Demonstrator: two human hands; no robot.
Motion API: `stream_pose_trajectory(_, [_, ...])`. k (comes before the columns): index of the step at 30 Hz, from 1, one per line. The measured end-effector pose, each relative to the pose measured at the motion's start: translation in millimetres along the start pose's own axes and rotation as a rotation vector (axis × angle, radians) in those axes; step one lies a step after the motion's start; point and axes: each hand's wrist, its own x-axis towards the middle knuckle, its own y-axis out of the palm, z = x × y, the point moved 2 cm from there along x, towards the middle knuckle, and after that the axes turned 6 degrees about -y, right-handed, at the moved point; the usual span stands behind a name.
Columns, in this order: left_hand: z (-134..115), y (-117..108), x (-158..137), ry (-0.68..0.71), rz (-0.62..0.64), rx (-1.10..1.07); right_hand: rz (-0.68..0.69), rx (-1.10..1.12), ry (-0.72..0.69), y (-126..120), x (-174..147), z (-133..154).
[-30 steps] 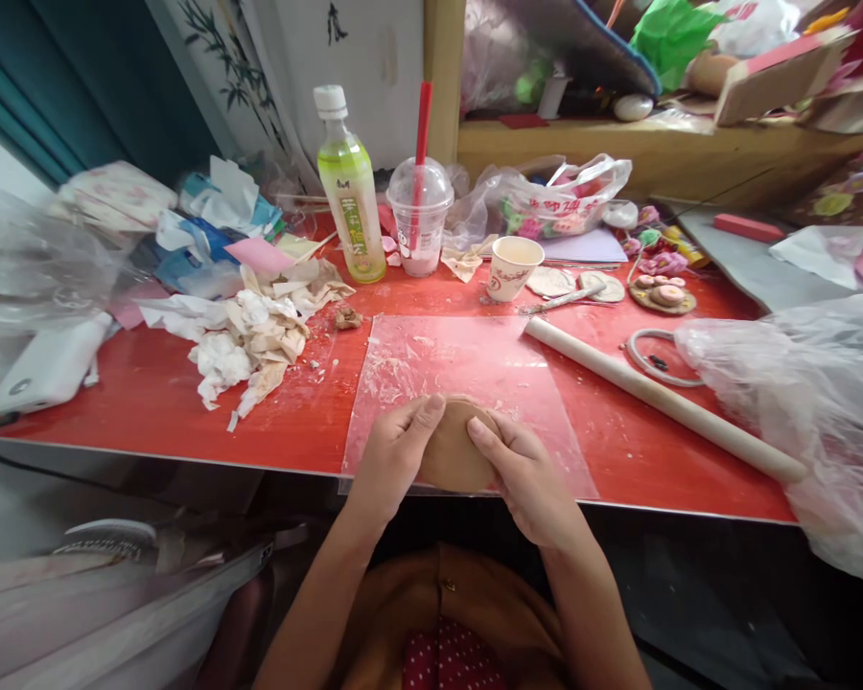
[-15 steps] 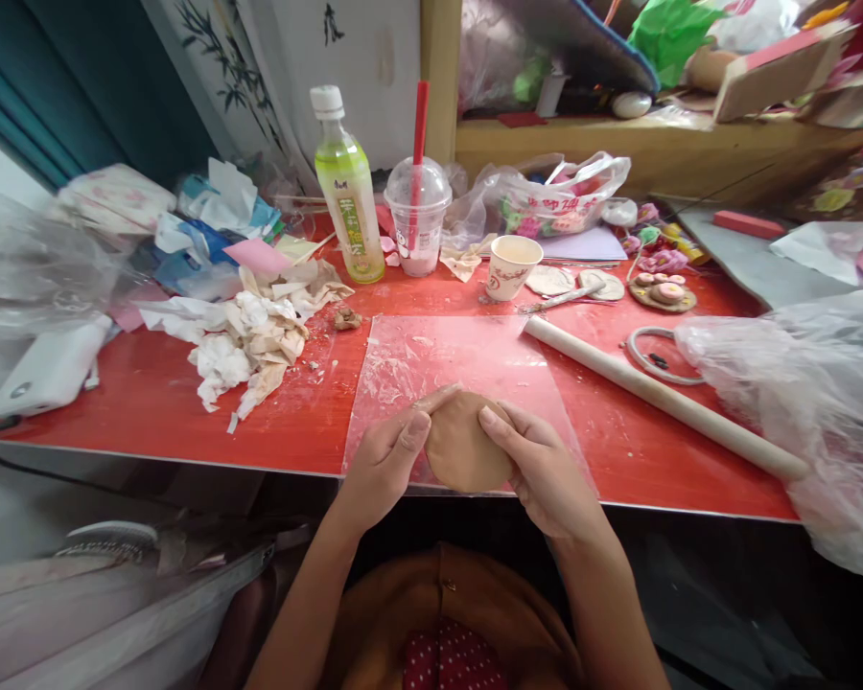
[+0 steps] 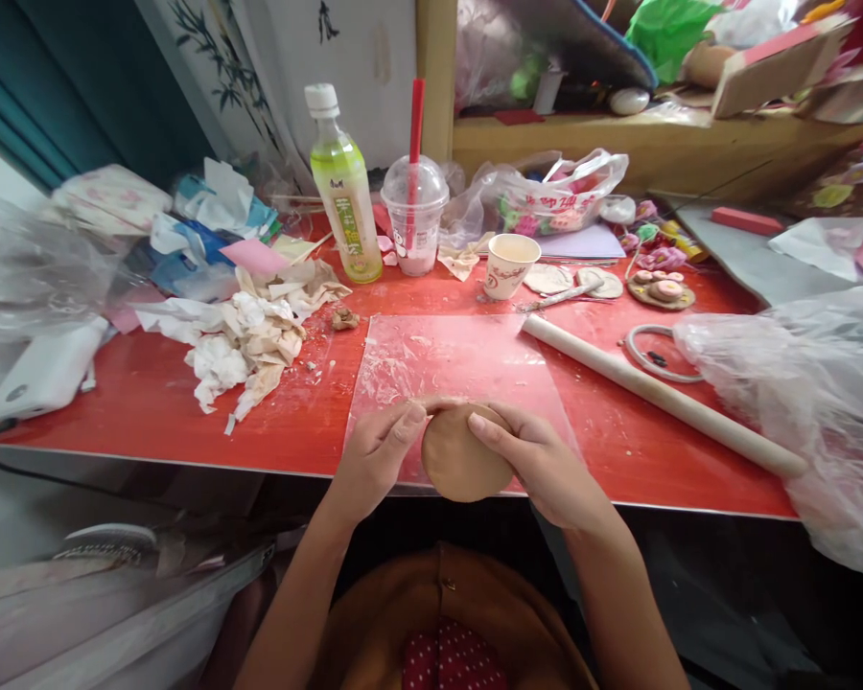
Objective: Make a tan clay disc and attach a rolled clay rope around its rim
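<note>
A flat, round disc of tan clay (image 3: 466,458) is held above the front edge of the red table. My right hand (image 3: 552,460) grips its right side, the thumb lying over the top face and the fingers behind. At the disc's upper left edge, my left hand (image 3: 380,450) has its thumb beside the rim and its fingers stretched along the back, partly hidden by the clay. Beneath both hands lies a clear plastic sheet (image 3: 431,359) smeared with pale residue.
A long pale rolling rod (image 3: 654,393) lies slanted on the right, near a grey ring (image 3: 662,369). Behind stand a paper cup (image 3: 510,268), a lidded plastic cup (image 3: 415,230) and a green drink bottle (image 3: 346,206). Crumpled tissues (image 3: 248,340) lie left; a clear plastic bag (image 3: 805,412) bulges right.
The clay disc has tilted and dropped slightly toward me, and its outline looks rounder. My fingers have shifted along its far edge. The view has moved a little.
</note>
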Motion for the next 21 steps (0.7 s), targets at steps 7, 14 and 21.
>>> stream_pose_trajectory(7, [-5, -1, 0, 0.001, 0.027, 0.123, 0.032, -0.078, 0.004, 0, -1, 1])
stream_pose_trajectory(14, [-10, 2, 6, 0.026, 0.048, 0.259, 0.066, -0.157, -0.023, -2, -1, 0])
stream_pose_trajectory(21, [4, 0, 15, -0.142, 0.014, 0.315, -0.055, -0.229, 0.027, -5, 1, -1])
